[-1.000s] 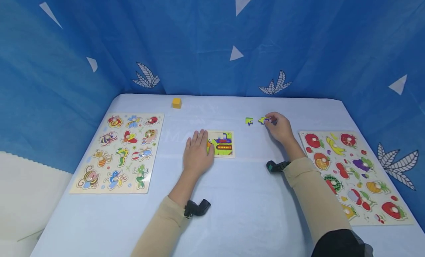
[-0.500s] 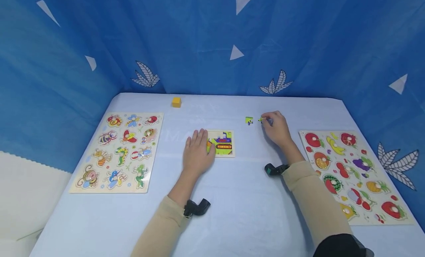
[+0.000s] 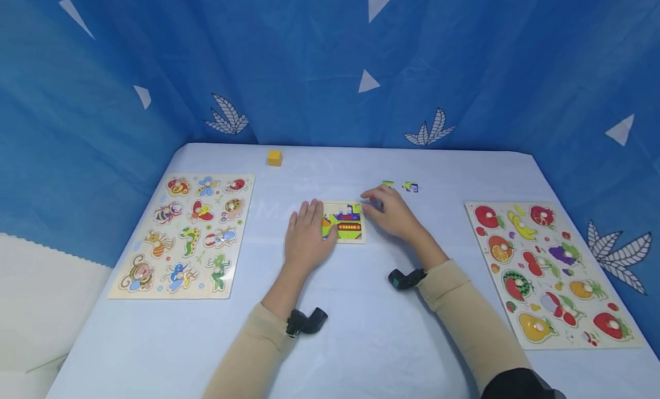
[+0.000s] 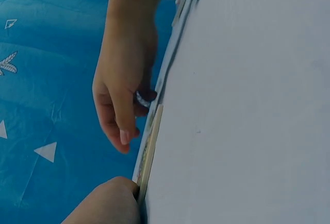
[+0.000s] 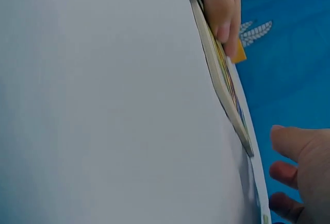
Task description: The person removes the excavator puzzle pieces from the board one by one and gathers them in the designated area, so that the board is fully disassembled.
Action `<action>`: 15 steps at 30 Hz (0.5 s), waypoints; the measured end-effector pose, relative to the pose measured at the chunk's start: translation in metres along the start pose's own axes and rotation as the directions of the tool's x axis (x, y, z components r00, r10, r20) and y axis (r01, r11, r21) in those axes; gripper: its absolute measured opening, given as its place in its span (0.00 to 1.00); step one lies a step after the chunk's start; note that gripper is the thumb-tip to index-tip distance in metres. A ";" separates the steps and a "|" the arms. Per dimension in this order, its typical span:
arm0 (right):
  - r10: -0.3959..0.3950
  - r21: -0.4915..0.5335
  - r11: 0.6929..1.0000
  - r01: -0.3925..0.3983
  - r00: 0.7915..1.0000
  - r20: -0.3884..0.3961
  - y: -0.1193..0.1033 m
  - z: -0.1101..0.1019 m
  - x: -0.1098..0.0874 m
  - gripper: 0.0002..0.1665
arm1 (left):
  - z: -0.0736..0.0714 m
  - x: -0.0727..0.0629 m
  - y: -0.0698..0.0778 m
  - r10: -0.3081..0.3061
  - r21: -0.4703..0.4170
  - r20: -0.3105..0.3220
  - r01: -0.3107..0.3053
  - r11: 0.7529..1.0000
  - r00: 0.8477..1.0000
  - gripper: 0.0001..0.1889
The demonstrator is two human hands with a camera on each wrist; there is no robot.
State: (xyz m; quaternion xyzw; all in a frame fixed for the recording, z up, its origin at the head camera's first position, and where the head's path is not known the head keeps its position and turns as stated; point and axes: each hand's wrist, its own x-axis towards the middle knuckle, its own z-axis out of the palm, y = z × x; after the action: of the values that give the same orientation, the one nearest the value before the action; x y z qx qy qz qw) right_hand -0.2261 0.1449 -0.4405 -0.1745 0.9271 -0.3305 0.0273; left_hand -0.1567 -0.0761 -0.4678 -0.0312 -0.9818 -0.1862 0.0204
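Note:
A small wooden jigsaw puzzle (image 3: 348, 226) with a bulldozer picture lies mid-table. My left hand (image 3: 307, 241) rests flat over its left part, fingers straight, hiding that side. Just off the puzzle's upper right corner hovers my right hand (image 3: 392, 212), thumb and forefinger apart; I see nothing between them. The right wrist view also shows this hand (image 5: 309, 170) with parted fingers, beyond the puzzle's edge (image 5: 219, 82). Two jigsaw pieces lie behind it: a green one (image 3: 388, 183), partly hidden by the hand, and a green, white and purple one (image 3: 411, 187).
An insect peg puzzle board (image 3: 170, 255) lies at the left and a fruit peg puzzle board (image 3: 554, 284) at the right. A yellow cube (image 3: 274, 158) sits near the back edge of the white-covered table (image 3: 350, 341). Blue curtains (image 3: 304, 72) rise behind.
My right hand has let go of the green, white and purple jigsaw piece, which stays on the table, and moved left toward the bulldozer puzzle. The left hand has kept its place.

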 end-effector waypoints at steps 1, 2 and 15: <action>-0.008 -0.003 1.000 0.008 1.000 0.011 -0.001 0.003 0.000 0.18 | 0.000 0.000 0.000 0.001 0.002 -0.001 -0.001 1.000 1.000 0.40; -0.012 -0.005 1.000 0.013 1.000 0.019 -0.002 0.005 0.000 0.18 | 0.000 0.000 0.000 0.003 0.002 -0.002 -0.003 1.000 1.000 0.40; -0.010 -0.070 0.997 0.013 0.999 0.041 -0.004 0.014 0.002 0.20 | -0.002 0.001 0.001 0.003 0.005 0.010 -0.003 1.000 1.000 0.40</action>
State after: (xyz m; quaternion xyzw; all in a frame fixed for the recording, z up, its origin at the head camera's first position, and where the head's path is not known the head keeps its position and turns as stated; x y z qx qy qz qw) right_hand -0.2248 0.1328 -0.4492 -0.1871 0.9365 -0.2943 0.0379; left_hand -0.1573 -0.0763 -0.4658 -0.0334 -0.9823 -0.1836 0.0157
